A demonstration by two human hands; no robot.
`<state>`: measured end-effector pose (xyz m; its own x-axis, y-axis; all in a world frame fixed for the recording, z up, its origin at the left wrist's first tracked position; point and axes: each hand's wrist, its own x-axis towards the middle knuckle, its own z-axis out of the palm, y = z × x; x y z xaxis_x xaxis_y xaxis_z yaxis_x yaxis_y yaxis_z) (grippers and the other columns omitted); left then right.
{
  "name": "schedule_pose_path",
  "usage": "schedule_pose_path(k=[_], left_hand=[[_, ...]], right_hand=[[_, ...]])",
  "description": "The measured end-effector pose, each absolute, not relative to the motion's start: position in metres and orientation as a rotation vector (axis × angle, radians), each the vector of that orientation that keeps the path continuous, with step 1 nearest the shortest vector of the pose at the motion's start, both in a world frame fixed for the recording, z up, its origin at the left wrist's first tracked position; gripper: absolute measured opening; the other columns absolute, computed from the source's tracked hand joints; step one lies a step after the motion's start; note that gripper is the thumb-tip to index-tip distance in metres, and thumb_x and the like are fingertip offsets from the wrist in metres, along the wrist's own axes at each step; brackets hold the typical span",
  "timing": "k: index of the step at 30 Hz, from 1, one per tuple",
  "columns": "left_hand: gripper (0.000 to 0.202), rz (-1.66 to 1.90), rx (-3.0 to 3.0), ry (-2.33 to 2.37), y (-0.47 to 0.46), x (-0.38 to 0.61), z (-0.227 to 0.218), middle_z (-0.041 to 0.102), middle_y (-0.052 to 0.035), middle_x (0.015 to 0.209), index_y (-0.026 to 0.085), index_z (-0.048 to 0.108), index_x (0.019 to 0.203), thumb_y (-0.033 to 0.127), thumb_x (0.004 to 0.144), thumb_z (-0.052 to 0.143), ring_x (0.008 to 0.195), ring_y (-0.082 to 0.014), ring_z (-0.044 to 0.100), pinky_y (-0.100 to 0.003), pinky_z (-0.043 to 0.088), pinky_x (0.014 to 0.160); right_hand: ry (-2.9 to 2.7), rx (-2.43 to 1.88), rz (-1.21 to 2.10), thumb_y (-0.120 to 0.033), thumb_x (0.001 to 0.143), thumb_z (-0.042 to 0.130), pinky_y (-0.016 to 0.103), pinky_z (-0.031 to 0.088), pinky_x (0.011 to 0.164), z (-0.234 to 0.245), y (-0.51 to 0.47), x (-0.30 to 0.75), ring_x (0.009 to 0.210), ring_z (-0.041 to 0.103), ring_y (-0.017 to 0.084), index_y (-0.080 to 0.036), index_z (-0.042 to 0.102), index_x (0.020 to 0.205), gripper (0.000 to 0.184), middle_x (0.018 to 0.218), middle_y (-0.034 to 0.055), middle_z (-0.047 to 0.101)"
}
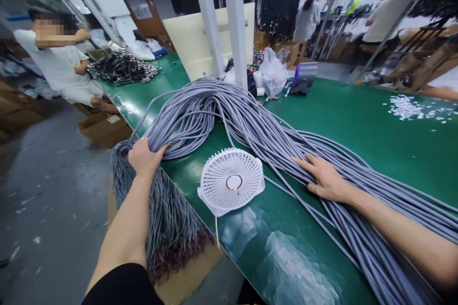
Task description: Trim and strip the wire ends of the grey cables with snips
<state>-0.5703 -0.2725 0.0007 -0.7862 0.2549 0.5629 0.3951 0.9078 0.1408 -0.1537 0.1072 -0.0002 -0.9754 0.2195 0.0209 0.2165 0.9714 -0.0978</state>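
Note:
A thick bundle of grey cables (246,114) arches over the green table and runs off toward the lower right. At the table's left edge, my left hand (145,156) is wrapped round part of the bundle, thumb on the near side. My right hand (325,178) lies on top of the cables at the right, its fingers spread and touching them. Between my hands a white fan (232,181) stands on the table. Below my left hand, more grey cables (168,219) with reddish ends hang down past the edge.
Black cables (123,66) are piled at the table's far left, near a seated person (59,62). White posts (234,24), a plastic bag (272,74) and a purple-rimmed fan (302,77) stand behind the bundle. Small white pieces (408,106) lie scattered at the right.

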Motion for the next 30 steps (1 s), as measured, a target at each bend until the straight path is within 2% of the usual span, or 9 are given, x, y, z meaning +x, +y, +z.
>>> schedule_pose_path(k=[8,14,18,23,26,28,29,30], left_hand=[[0.067,-0.368,-0.266,-2.495,-0.275,-0.601,0.005,0.060,-0.0147,0.115,0.015,0.053,0.118,0.068,0.078,0.047,0.110,-0.0365,0.053,-0.046,0.042,0.089],[0.063,-0.305,-0.176,-2.618,-0.233,-0.622,0.017,0.054,-0.0209,0.123,0.007,0.047,0.122,0.058,0.086,0.042,0.115,-0.0391,0.048,-0.051,0.039,0.089],[0.060,-0.246,-0.217,-2.659,-0.212,-0.604,0.016,0.051,-0.0244,0.126,0.006,0.045,0.124,0.053,0.087,0.042,0.119,-0.0394,0.044,-0.053,0.036,0.093],[0.081,-0.186,-0.345,-2.817,-0.222,-0.573,0.016,0.036,-0.0265,0.144,0.007,0.025,0.142,0.057,0.081,0.042,0.128,-0.0418,0.038,-0.057,0.034,0.099],[0.094,-0.088,-0.363,-2.946,-0.236,-0.558,0.028,0.028,-0.0182,0.152,0.018,0.018,0.146,0.065,0.068,0.043,0.135,-0.0434,0.030,-0.062,0.030,0.102],[0.098,-0.111,-0.394,-2.957,-0.243,-0.546,0.042,0.025,-0.0075,0.156,0.033,0.007,0.146,0.071,0.061,0.037,0.135,-0.0431,0.031,-0.066,0.031,0.101],[0.099,-0.147,-0.413,-2.941,-0.246,-0.537,0.050,0.027,-0.0020,0.155,0.041,0.001,0.146,0.072,0.057,0.034,0.134,-0.0446,0.032,-0.067,0.034,0.098],[0.097,-0.147,-0.446,-2.890,-0.249,-0.527,0.058,0.036,0.0049,0.151,0.049,-0.002,0.143,0.071,0.054,0.030,0.134,-0.0468,0.032,-0.071,0.035,0.094]], right_hand=[[-3.168,-0.285,0.113,-0.013,0.067,0.053,0.049,0.040,0.092,0.008,0.106,-0.194,0.119,0.047,0.037,-0.020,0.043,0.143,0.077,0.142,0.0229,0.036],[-3.161,-0.171,0.037,-0.014,0.068,0.053,0.046,0.042,0.088,0.010,0.108,-0.242,0.111,0.050,0.033,-0.029,0.038,0.145,0.079,0.137,0.0174,0.040],[-3.189,-0.223,-0.016,-0.017,0.069,0.054,0.046,0.041,0.088,0.013,0.107,-0.257,0.110,0.051,0.034,-0.029,0.035,0.146,0.080,0.140,0.0172,0.037],[-3.183,-0.402,-0.037,-0.020,0.074,0.053,0.049,0.038,0.093,0.016,0.088,-0.255,0.123,0.044,0.038,-0.028,0.031,0.148,0.078,0.147,0.0196,0.031],[-3.094,-0.520,-0.041,-0.018,0.080,0.050,0.049,0.034,0.098,0.017,0.073,-0.244,0.129,0.040,0.036,-0.027,0.030,0.148,0.071,0.150,0.0210,0.029],[-3.038,-0.586,-0.054,-0.018,0.084,0.048,0.050,0.033,0.100,0.019,0.065,-0.228,0.132,0.037,0.035,-0.027,0.030,0.147,0.067,0.151,0.0207,0.027],[-3.027,-0.604,-0.057,-0.020,0.084,0.049,0.051,0.033,0.100,0.021,0.061,-0.217,0.132,0.036,0.035,-0.026,0.030,0.147,0.066,0.151,0.0205,0.027],[-3.018,-0.604,-0.068,-0.022,0.085,0.050,0.051,0.033,0.100,0.024,0.057,-0.203,0.132,0.036,0.035,-0.025,0.031,0.147,0.064,0.151,0.0203,0.027]])
